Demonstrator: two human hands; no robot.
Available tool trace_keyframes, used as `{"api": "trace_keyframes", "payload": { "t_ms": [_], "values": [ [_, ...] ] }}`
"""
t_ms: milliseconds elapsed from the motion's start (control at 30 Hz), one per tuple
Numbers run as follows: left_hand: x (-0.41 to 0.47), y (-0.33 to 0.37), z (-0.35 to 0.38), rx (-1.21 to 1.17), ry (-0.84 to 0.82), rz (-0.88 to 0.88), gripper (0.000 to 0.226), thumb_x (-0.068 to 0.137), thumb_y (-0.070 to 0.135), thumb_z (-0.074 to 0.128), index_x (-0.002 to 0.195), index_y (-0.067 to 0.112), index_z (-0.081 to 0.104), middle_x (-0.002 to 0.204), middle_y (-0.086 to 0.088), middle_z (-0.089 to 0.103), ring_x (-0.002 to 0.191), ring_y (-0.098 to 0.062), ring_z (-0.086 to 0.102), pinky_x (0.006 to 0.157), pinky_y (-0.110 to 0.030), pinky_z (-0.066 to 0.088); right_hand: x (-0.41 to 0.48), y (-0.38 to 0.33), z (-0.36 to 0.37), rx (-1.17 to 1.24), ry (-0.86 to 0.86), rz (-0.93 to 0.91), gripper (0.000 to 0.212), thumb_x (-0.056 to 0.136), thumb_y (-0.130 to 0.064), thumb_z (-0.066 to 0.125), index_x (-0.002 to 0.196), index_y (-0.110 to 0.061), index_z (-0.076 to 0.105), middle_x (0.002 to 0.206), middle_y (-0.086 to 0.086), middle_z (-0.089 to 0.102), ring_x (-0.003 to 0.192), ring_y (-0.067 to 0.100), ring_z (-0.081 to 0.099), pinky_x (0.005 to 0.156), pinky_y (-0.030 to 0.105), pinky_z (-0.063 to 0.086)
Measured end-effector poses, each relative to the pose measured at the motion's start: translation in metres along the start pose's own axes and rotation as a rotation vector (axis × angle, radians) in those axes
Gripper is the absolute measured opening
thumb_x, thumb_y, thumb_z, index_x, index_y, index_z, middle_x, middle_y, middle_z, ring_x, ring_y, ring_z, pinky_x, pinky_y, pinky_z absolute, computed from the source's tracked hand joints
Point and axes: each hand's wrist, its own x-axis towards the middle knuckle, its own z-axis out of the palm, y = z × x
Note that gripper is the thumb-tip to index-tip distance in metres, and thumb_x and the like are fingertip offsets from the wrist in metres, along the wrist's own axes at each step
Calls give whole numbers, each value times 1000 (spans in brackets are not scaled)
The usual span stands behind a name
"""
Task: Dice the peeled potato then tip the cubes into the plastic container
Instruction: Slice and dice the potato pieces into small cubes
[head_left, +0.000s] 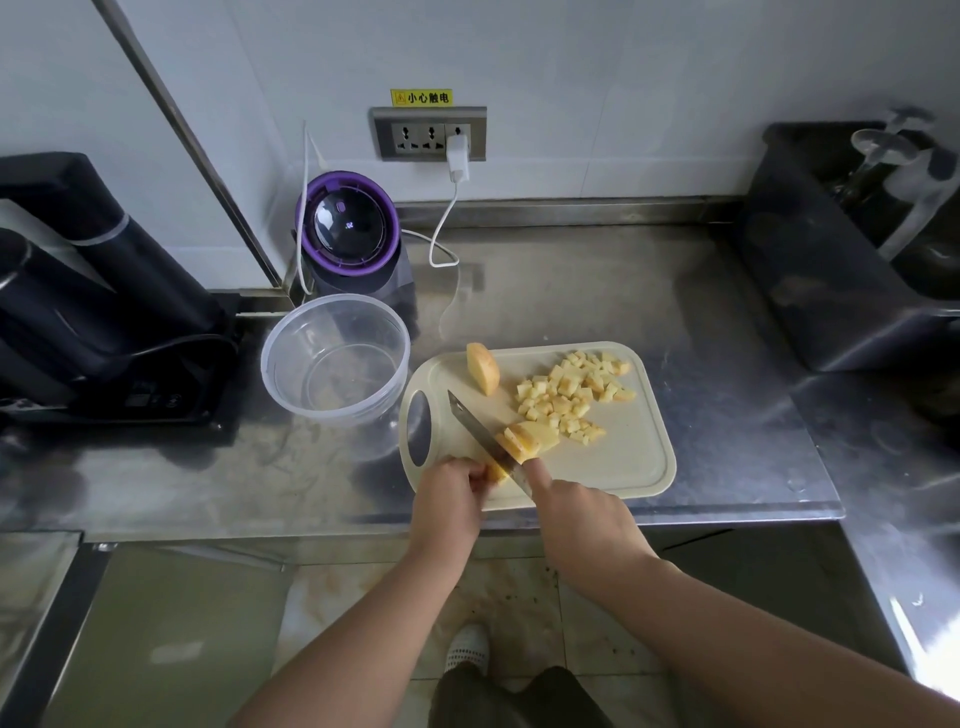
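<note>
right hand (587, 514) grips the knife (480, 428), left hand (451, 499) holds the potato (527, 440).

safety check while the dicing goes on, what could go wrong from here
The left hand grips the potato piece right beside the knife blade, so a slip could nick a finger. The cutting board sits at the steel counter front edge; pressure might shift it.
</note>
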Motion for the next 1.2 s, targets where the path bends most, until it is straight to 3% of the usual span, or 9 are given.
{"api": "trace_keyframes", "payload": {
  "t_ms": [167,467,767,967,1200],
  "values": [
    [-1,1,1,15,26,-5,21,90,25,65,97,7,74,93,-5,70,83,-19,65,68,-24,47,-5,-2,0,20,-12,14,62,92,2,50,140,-20,17,88,4,59,74,19,63,67,32,56],
    [0,-4,4,18,18,-17,17,88,26,67,89,12,77,89,-1,71,79,-14,65,66,-19,47,0,-6,4,3,-34,7,59,93,1,49,140,-18,19,77,0,50,74,18,63,62,29,52],
    [3,-8,8,21,4,-12,14,87,23,69,88,11,76,90,-1,71,78,-14,67,70,-30,55,8,-6,9,-16,-39,-9,64,93,2,50,144,-18,16,77,1,48,78,21,65,69,32,56],
    [4,-11,10,-11,-7,-40,16,89,22,64,89,9,74,88,-3,71,72,-17,66,66,-36,56,20,-11,14,-45,-61,-6,55,97,-2,48,141,-17,19,89,4,54,83,21,65,72,32,55],
    [3,-9,9,-1,5,-20,16,87,23,68,90,9,75,92,-4,70,79,-17,67,72,-29,54,14,-5,9,3,-37,-11,61,93,1,47,143,-19,17,79,0,50,75,21,63,71,34,57]
  ]
}}
